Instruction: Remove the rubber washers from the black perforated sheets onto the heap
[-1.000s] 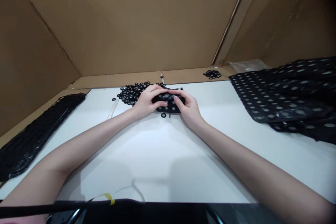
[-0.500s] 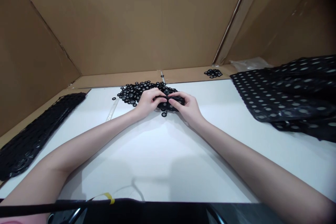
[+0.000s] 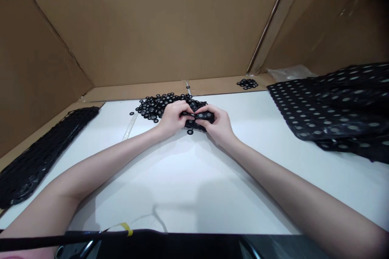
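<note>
Both hands meet over the middle of the table's far part. Between them is a bunched black rubber-like piece [image 3: 199, 124] with pale round spots, like holes. My left hand [image 3: 174, 115] is closed, thumb and forefinger pinching its left side. From the right, my right hand [image 3: 219, 122] grips the same piece, with the thumb in front and the fingers over the top. The two sets of fingertips nearly touch. Just behind and to the left lies a pile of small black rings [image 3: 152, 107]. One loose black ring [image 3: 190, 132] rests below the held piece.
A large black sheet with round holes [image 3: 306, 113] lies folded at the right. Black netted material in clear plastic [image 3: 39, 153] lies at the left. A smaller heap of rings [image 3: 247, 84] sits at the back. Cardboard walls [image 3: 170, 24] surround the white table [image 3: 170, 186].
The black piece has been turned slightly between my fingers, so more of its spotted surface shows near my right thumb. My hands have otherwise hardly moved.
</note>
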### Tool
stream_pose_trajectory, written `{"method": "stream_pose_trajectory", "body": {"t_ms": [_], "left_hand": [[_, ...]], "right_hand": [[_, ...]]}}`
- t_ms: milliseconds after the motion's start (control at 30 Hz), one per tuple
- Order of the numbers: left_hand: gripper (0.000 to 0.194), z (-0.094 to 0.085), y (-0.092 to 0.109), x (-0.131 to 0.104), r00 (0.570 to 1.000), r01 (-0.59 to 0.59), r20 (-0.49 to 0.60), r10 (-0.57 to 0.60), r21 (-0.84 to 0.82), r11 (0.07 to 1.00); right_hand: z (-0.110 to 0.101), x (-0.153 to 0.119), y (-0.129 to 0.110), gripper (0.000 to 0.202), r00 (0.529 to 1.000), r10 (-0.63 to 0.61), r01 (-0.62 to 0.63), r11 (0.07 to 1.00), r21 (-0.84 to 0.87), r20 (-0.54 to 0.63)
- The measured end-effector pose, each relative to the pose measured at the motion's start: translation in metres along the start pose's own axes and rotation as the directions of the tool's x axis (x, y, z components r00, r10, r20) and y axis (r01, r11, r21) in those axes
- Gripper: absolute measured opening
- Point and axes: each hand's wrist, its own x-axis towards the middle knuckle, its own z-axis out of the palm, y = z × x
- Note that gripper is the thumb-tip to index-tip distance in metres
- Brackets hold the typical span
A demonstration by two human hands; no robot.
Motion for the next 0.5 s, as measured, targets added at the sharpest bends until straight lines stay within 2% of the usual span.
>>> {"method": "stream_pose_trajectory", "body": {"t_ms": [100, 200, 300, 400, 500], "left_hand": [[0.009, -0.005, 0.0, 0.001, 0.996, -0.082, 0.042, 0.08, 0.029, 0.996], [0.022, -0.009, 0.002, 0.002, 0.991, -0.135, -0.013, 0.135, 0.036, 0.99], [0.009, -0.011, 0.004, 0.002, 0.986, -0.16, -0.048, 0.162, 0.046, 0.986], [0.005, -0.011, 0.005, 0.003, 0.993, -0.103, -0.055, 0.101, -0.039, 0.994], [0.007, -0.01, 0.005, 0.006, 0.996, 0.062, -0.051, -0.075, -0.229, 0.972]], "right_hand": [[-0.001, 0.001, 0.001, 0.018, 0.999, 0.028, -0.028, 1.0, -0.01, -0.028], [-0.001, 0.0, 0.002, 0.021, 0.999, 0.043, -0.043, 0.999, -0.009, -0.029], [0.0, -0.001, 0.0, 0.024, 1.0, 0.022, -0.022, 0.999, -0.027, -0.021], [0.001, -0.003, -0.002, 0.028, 1.0, -0.009, 0.008, 0.998, -0.058, -0.016], [0.003, -0.004, -0.003, 0.03, 1.0, -0.03, 0.029, 0.997, -0.066, -0.001]]}}
